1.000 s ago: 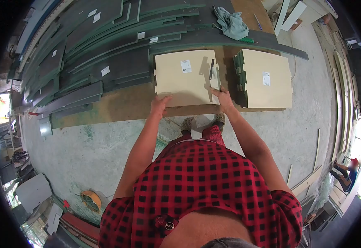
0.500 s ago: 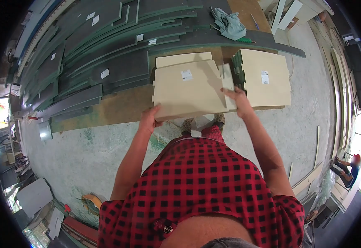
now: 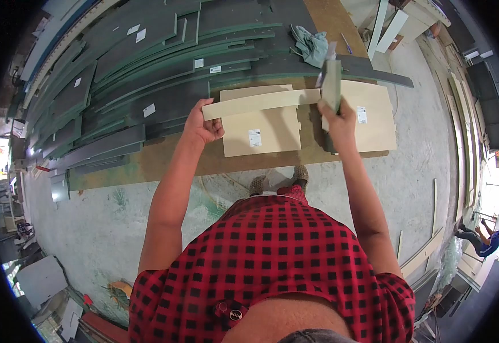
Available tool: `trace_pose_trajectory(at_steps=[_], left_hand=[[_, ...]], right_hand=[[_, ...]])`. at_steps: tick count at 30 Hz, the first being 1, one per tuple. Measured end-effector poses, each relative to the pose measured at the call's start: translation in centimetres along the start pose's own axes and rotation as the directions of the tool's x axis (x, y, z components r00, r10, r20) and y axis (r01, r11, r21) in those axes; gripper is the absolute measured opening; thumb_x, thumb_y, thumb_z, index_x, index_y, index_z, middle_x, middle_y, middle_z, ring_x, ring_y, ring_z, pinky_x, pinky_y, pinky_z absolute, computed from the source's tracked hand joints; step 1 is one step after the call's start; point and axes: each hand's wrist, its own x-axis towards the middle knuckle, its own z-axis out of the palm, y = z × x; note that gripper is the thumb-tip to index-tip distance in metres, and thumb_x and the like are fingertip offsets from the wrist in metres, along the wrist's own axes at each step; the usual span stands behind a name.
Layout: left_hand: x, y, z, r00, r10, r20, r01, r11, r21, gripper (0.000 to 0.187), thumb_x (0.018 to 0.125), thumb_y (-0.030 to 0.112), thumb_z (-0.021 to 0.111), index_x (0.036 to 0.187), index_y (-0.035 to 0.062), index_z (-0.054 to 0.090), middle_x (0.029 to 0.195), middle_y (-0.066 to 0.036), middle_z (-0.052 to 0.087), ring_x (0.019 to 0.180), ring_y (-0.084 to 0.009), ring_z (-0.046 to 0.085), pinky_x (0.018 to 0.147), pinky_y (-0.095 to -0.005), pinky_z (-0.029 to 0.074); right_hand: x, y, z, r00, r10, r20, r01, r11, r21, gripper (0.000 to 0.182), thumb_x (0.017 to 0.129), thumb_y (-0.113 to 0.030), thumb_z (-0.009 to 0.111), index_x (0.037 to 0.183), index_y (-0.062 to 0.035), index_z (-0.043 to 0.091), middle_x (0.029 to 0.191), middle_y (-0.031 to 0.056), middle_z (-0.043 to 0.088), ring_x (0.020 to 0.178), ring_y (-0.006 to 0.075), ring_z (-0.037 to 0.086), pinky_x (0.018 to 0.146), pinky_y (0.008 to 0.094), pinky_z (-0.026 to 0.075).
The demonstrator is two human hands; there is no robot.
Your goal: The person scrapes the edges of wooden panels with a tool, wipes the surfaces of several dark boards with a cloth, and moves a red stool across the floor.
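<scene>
My left hand [image 3: 205,124] is closed on the left end of a cream board [image 3: 261,104], which shows as a long narrow strip held above the table. At its right end, my right hand [image 3: 340,121] grips a short narrow piece of board [image 3: 331,86] that stands up and is blurred at its top. Below the strip lies a cream panel [image 3: 278,134] with notched edges and a white label [image 3: 254,138]. To the right rests another stack of cream panels [image 3: 378,123], partly hidden by my right hand and the short piece.
Dark green-edged boards [image 3: 175,74] are piled across the left and back. A grey-green cloth [image 3: 311,46] and a screwdriver [image 3: 346,43] lie at the back right. My feet are on the concrete floor [image 3: 203,200]. Another person [image 3: 486,240] sits far right.
The board between my hands has turned from face-up to a narrow strip and risen away from me, uncovering a labelled panel. My right hand has raised the short piece.
</scene>
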Motion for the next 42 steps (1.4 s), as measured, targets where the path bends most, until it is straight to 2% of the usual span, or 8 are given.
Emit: trace_pose_trajectory(at_steps=[2, 4, 6, 17, 23, 29, 35, 42], left_hand=[[0.4, 0.2, -0.1, 0.999, 0.003, 0.049, -0.003, 1.000, -0.019, 0.026, 0.071, 0.038, 0.065, 0.065, 0.0146, 0.057, 0.051, 0.000, 0.048, 0.045, -0.0165, 0.043, 0.049, -0.0325, 0.037], [0.6, 0.5, 0.1, 0.999, 0.009, 0.044, -0.006, 0.998, -0.063, 0.028, 0.075, 0.040, 0.062, 0.063, 0.0150, 0.056, 0.052, -0.001, 0.049, 0.045, -0.0154, 0.045, 0.050, -0.0325, 0.034], [0.6, 0.8, 0.6, 1.000, 0.016, 0.017, -0.015, 0.998, -0.062, 0.029, 0.075, 0.041, 0.062, 0.063, 0.0155, 0.056, 0.051, -0.001, 0.048, 0.045, -0.0152, 0.044, 0.049, -0.0326, 0.033], [0.4, 1.1, 1.3, 0.999, 0.054, 0.005, -0.054, 0.998, 0.023, 0.032, 0.077, 0.045, 0.054, 0.059, 0.0189, 0.052, 0.051, 0.004, 0.037, 0.047, -0.0113, 0.035, 0.048, -0.0275, 0.028], [0.9, 1.2, 0.9, 0.999, 0.015, -0.028, -0.016, 0.999, -0.033, 0.031, 0.075, 0.043, 0.058, 0.063, 0.0151, 0.051, 0.050, 0.002, 0.040, 0.043, -0.0132, 0.038, 0.045, -0.0294, 0.027], [0.3, 0.8, 1.2, 0.998, 0.044, -0.047, -0.047, 0.998, -0.044, 0.032, 0.076, 0.043, 0.058, 0.062, 0.0151, 0.049, 0.048, 0.001, 0.039, 0.042, -0.0130, 0.037, 0.044, -0.0290, 0.027], [0.5, 0.7, 1.2, 0.999, 0.029, -0.028, -0.030, 0.999, -0.018, 0.032, 0.076, 0.045, 0.055, 0.060, 0.0175, 0.049, 0.048, 0.001, 0.039, 0.042, -0.0124, 0.037, 0.044, -0.0275, 0.027], [0.8, 0.6, 1.0, 0.998, 0.020, -0.063, -0.024, 0.998, -0.063, 0.032, 0.072, 0.042, 0.059, 0.059, 0.0145, 0.050, 0.047, 0.001, 0.038, 0.042, -0.0131, 0.036, 0.045, -0.0281, 0.029]], right_hand=[[-2.2, 0.2, 1.8, 0.996, 0.008, 0.094, 0.002, 0.995, -0.102, 0.029, 0.080, -0.019, 0.066, 0.101, -0.0007, 0.058, 0.069, 0.0073, 0.060, 0.064, 0.0170, 0.057, 0.062, 0.0298, 0.045], [-4.4, -1.0, 3.9, 0.964, -0.179, 0.194, 0.239, 0.906, -0.350, 0.029, 0.079, -0.020, 0.065, 0.100, -0.0023, 0.058, 0.073, 0.0143, 0.061, 0.065, 0.0273, 0.061, 0.061, 0.0343, 0.047], [-5.8, -1.1, 6.2, 0.949, -0.122, 0.291, 0.227, 0.905, -0.360, 0.029, 0.078, -0.021, 0.065, 0.100, -0.0032, 0.058, 0.080, 0.0180, 0.061, 0.070, 0.0351, 0.060, 0.062, 0.0385, 0.047], [-5.2, 0.6, 12.9, 0.909, -0.091, 0.406, 0.293, 0.832, -0.470, 0.028, 0.078, -0.024, 0.062, 0.093, -0.0010, 0.054, 0.080, 0.0198, 0.061, 0.072, 0.0379, 0.060, 0.064, 0.0445, 0.047], [-5.9, -0.1, 11.9, 0.926, -0.086, 0.368, 0.291, 0.782, -0.551, 0.026, 0.079, -0.024, 0.060, 0.089, -0.0015, 0.052, 0.074, 0.0207, 0.060, 0.070, 0.0396, 0.060, 0.063, 0.0470, 0.047], [-5.8, -0.1, 8.8, 0.975, 0.069, 0.209, 0.070, 0.804, -0.591, 0.026, 0.079, -0.024, 0.060, 0.086, -0.0015, 0.049, 0.069, 0.0207, 0.060, 0.071, 0.0416, 0.059, 0.065, 0.0482, 0.046], [-6.0, -0.5, 12.0, 0.933, -0.055, 0.355, 0.269, 0.761, -0.590, 0.026, 0.079, -0.023, 0.060, 0.088, -0.0017, 0.049, 0.076, 0.0219, 0.061, 0.073, 0.0413, 0.060, 0.067, 0.0489, 0.047], [-4.4, 2.8, 4.1, 0.999, 0.040, 0.020, -0.019, 0.781, -0.625, 0.031, 0.080, -0.027, 0.062, 0.093, -0.0014, 0.052, 0.075, 0.0238, 0.061, 0.073, 0.0413, 0.060, 0.063, 0.0484, 0.046]])
